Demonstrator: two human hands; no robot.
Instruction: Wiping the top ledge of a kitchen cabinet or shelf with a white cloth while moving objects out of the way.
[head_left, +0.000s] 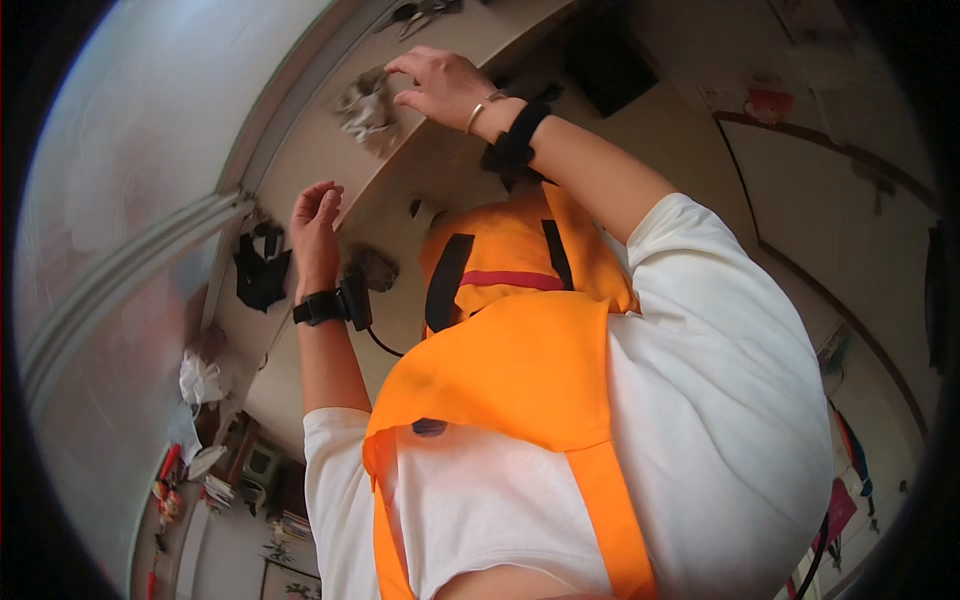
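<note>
My right hand (435, 86) is over the pale window ledge (300, 161). Its thumb and fingers are apart beside a crumpled grey-white cloth (367, 112); whether the fingertips touch it, I cannot tell. Farther left, my left hand (316, 206) is raised at the ledge's edge, its fingers curled in towards the thumb and nothing visible in them. Near it on the ledge lies a black item (262, 270), perhaps cloth. A black strap with a small device (356, 300) is on my left wrist, and a black band (525, 135) is on the right. I wear an orange apron (502, 367).
A window frame (135, 281) with hazy glass runs along the left. Small dark items (420, 16) lie at the ledge's far end. White crumpled material (201, 379), a red-handled item (170, 461) and books (219, 491) are at lower left. Bags or cords hang at right.
</note>
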